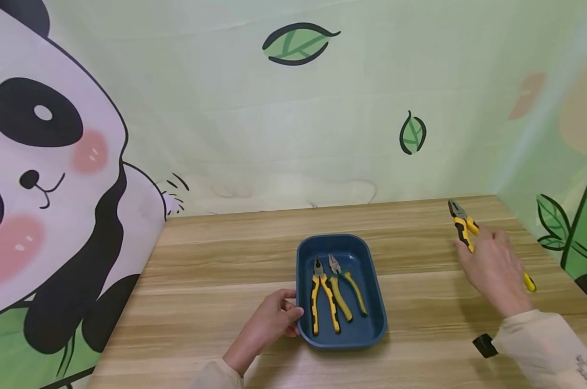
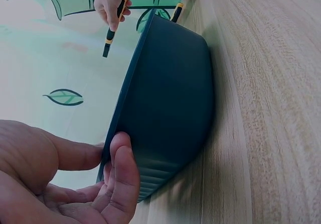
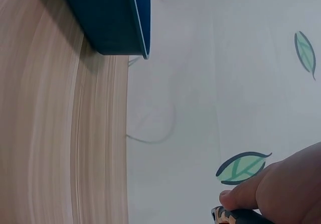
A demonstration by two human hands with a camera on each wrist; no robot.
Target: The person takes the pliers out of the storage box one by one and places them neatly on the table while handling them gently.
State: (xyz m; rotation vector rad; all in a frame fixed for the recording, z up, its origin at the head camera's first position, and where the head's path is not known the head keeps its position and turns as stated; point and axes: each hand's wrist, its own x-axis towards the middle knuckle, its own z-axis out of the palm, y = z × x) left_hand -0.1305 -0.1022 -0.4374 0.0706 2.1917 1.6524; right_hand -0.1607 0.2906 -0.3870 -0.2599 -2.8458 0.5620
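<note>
A dark blue plastic tray sits on the wooden table, and my left hand pinches its left rim between thumb and fingers. Inside lie yellow-and-black pliers and, to their right, a second pair of pliers with yellow-green handles. Off to the right, my right hand grips another pair of yellow-and-black pliers, jaws pointing away from me. The left wrist view shows these pliers raised above the table. Only a bit of their handle shows in the right wrist view.
A yellow handle end of another tool pokes out beside the right hand; the rest is hidden. The table meets a printed cloth backdrop at the back and right. A black band shows at the right cuff.
</note>
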